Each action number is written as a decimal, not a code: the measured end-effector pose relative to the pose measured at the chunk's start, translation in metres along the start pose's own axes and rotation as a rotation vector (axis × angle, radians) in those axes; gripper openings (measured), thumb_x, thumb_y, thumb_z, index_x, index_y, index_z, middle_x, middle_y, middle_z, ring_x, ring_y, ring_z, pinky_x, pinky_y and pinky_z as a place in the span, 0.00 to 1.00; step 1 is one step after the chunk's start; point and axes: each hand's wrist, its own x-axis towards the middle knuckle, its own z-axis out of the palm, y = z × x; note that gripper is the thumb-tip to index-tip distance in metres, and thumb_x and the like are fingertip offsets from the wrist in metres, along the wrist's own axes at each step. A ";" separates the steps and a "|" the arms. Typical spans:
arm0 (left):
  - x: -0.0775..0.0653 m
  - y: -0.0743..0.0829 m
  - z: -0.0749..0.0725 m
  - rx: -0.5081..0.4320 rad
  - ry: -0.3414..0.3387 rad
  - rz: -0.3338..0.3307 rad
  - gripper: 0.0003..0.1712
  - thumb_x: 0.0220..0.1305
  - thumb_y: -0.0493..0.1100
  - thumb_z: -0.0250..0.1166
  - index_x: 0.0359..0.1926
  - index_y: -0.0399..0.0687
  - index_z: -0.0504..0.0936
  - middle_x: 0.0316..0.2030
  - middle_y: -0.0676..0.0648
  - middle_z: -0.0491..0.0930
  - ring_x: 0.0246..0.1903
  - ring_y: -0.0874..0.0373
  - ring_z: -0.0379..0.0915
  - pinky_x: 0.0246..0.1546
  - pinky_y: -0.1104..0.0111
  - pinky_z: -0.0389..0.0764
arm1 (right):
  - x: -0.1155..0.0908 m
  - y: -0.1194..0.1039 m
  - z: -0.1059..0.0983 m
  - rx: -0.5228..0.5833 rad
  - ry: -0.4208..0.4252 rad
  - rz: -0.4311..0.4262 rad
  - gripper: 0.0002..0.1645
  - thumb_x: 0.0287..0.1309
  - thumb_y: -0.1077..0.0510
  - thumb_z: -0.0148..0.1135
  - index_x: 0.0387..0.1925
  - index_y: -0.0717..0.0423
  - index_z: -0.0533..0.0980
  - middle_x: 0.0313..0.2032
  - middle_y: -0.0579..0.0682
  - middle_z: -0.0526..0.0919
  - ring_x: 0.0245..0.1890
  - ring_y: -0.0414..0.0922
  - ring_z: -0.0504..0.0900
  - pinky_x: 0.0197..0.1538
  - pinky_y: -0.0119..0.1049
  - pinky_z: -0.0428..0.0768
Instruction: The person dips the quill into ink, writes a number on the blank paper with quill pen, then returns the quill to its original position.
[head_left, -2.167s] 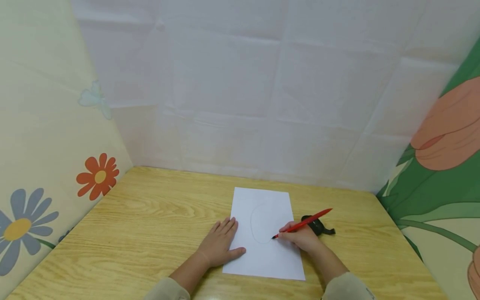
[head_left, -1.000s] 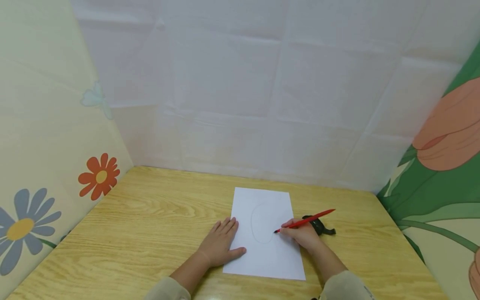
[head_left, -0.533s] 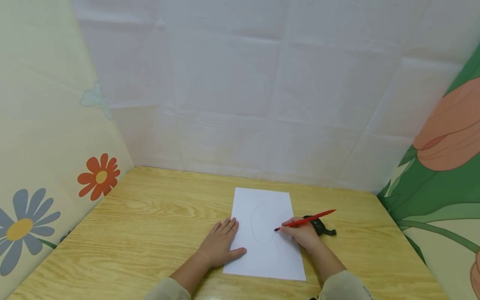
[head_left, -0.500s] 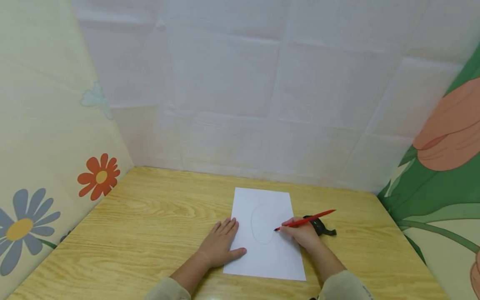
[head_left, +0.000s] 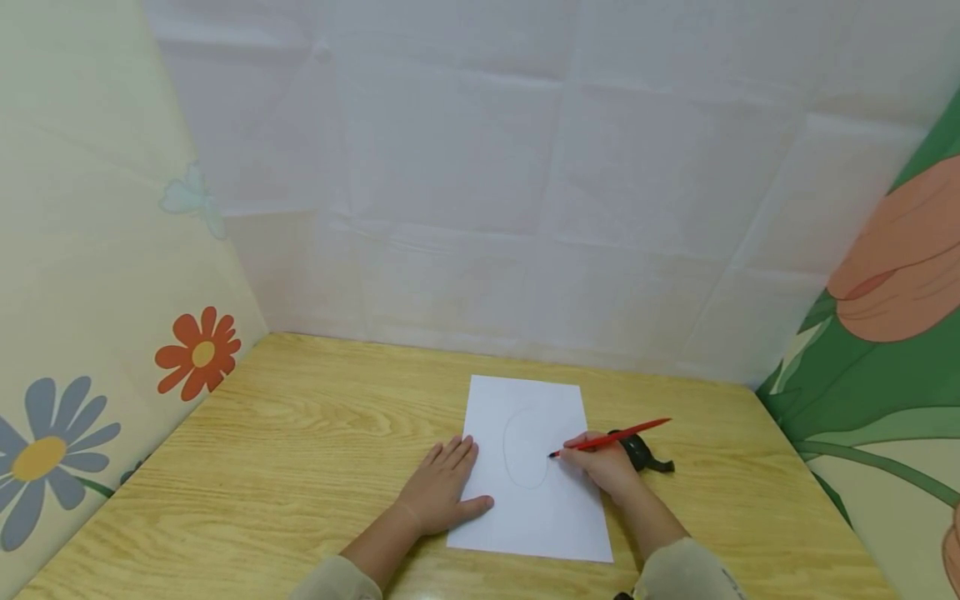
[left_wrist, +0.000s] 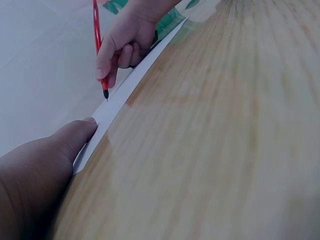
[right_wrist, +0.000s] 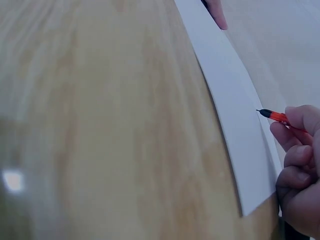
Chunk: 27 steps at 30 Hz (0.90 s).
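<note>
A white sheet of paper [head_left: 528, 525] lies on the wooden table, bearing a faint oval-like line that is open at the upper right. My left hand [head_left: 438, 492] rests flat across the sheet's left edge, fingers straight and thumb on the paper. My right hand [head_left: 606, 468] pinches a red pen [head_left: 622, 434] with a black tip. The tip meets the paper at the line's right side. In the left wrist view the pen [left_wrist: 97, 30] stands steeply; the right wrist view shows the curled fingers [right_wrist: 297, 155] around it.
Just behind my right hand lies a black rounded object [head_left: 637, 451] with a tail-like end, partly hidden. A white cloth [head_left: 450, 208] hangs at the table's back edge. Flower-patterned panels stand at the left [head_left: 105, 250] and right [head_left: 900, 367].
The pen tip has moved from the bottom of the curve up along its right side, lengthening the line. My left hand and the paper have stayed nearly still.
</note>
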 end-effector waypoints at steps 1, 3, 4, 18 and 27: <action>0.000 0.000 0.000 -0.001 -0.001 0.000 0.52 0.64 0.71 0.53 0.74 0.38 0.57 0.76 0.40 0.54 0.76 0.45 0.46 0.76 0.49 0.47 | 0.000 0.000 0.000 -0.001 0.001 0.000 0.10 0.52 0.56 0.72 0.37 0.54 0.84 0.22 0.44 0.75 0.19 0.42 0.66 0.24 0.30 0.66; -0.001 0.001 -0.001 -0.003 -0.005 -0.002 0.52 0.64 0.71 0.53 0.74 0.38 0.56 0.76 0.40 0.53 0.76 0.45 0.46 0.76 0.49 0.47 | 0.000 0.000 0.000 -0.001 0.002 -0.001 0.10 0.52 0.56 0.72 0.37 0.54 0.84 0.22 0.44 0.75 0.19 0.42 0.66 0.24 0.30 0.66; -0.001 0.001 -0.002 -0.006 -0.009 -0.003 0.52 0.64 0.71 0.53 0.74 0.38 0.56 0.76 0.40 0.53 0.76 0.45 0.46 0.76 0.49 0.47 | 0.000 0.000 0.001 -0.003 0.001 -0.001 0.10 0.52 0.56 0.72 0.37 0.54 0.84 0.22 0.44 0.75 0.19 0.42 0.66 0.24 0.30 0.66; -0.002 0.001 -0.002 0.002 -0.001 0.002 0.52 0.64 0.72 0.52 0.74 0.38 0.57 0.76 0.40 0.53 0.76 0.45 0.46 0.76 0.49 0.48 | 0.005 0.000 0.003 0.016 0.017 -0.001 0.11 0.51 0.56 0.72 0.37 0.55 0.84 0.22 0.44 0.76 0.21 0.42 0.68 0.26 0.30 0.68; -0.001 0.002 -0.003 0.004 -0.012 -0.007 0.52 0.64 0.72 0.51 0.74 0.38 0.56 0.76 0.41 0.53 0.77 0.45 0.45 0.76 0.49 0.47 | 0.008 -0.002 0.004 0.020 0.022 0.007 0.11 0.52 0.56 0.72 0.37 0.55 0.84 0.25 0.45 0.79 0.23 0.42 0.69 0.28 0.30 0.69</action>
